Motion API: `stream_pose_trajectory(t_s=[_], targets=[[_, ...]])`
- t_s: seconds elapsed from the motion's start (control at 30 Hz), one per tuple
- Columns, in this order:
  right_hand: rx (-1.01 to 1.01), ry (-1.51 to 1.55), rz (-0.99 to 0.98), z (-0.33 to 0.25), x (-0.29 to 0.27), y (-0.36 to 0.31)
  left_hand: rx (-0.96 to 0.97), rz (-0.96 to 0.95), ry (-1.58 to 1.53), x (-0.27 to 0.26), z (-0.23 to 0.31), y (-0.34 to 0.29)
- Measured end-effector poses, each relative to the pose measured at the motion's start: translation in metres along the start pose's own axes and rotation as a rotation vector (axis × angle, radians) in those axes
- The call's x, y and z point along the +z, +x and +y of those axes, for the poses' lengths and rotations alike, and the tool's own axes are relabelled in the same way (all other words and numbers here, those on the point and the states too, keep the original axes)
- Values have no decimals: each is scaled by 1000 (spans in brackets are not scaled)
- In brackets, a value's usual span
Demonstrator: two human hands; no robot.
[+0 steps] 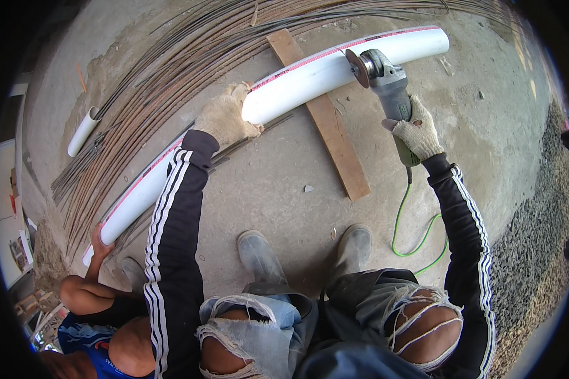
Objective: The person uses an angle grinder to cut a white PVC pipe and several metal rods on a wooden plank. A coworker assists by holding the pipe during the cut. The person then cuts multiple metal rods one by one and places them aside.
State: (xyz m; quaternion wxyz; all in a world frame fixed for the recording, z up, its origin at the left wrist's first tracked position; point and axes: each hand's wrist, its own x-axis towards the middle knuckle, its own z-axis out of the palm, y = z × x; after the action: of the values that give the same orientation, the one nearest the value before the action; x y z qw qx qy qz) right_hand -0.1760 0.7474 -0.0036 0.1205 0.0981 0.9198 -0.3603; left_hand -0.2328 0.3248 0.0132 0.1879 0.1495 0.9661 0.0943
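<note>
Ripped jeans [259, 325] sit nearest; beyond, the pipe [310, 81] slants from lower left to upper right. Left hand [226, 115] clasps its middle; right hand [416, 131] grips the grinder [395, 95], disc [358, 68] overlapping the pipe's right half, contact unclear.

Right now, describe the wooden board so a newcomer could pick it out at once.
Find the white pipe under the gloved left hand. The wooden board passes crosswise beneath it, between that hand and the grinder, its near end toward the right boot. It is flat, broad and brown, unlike the round pipe and the thin rods nearby.
</note>
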Motion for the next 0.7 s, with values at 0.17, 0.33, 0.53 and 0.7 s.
stream_pose_trajectory(t_s=[0.17,0.33,0.53,0.7], targets=[[36,-25,-12,0,1,0,4,-5,-9,2,-7,5],[52,-24,-23,-1,2,0,19,15,-29,3,-9,7],[20,-36,-7,3,5,0,12,-30,-74,-3,-13,12],[28,1,-3,11,9,0,7,-72,-119,-6,-17,16]])
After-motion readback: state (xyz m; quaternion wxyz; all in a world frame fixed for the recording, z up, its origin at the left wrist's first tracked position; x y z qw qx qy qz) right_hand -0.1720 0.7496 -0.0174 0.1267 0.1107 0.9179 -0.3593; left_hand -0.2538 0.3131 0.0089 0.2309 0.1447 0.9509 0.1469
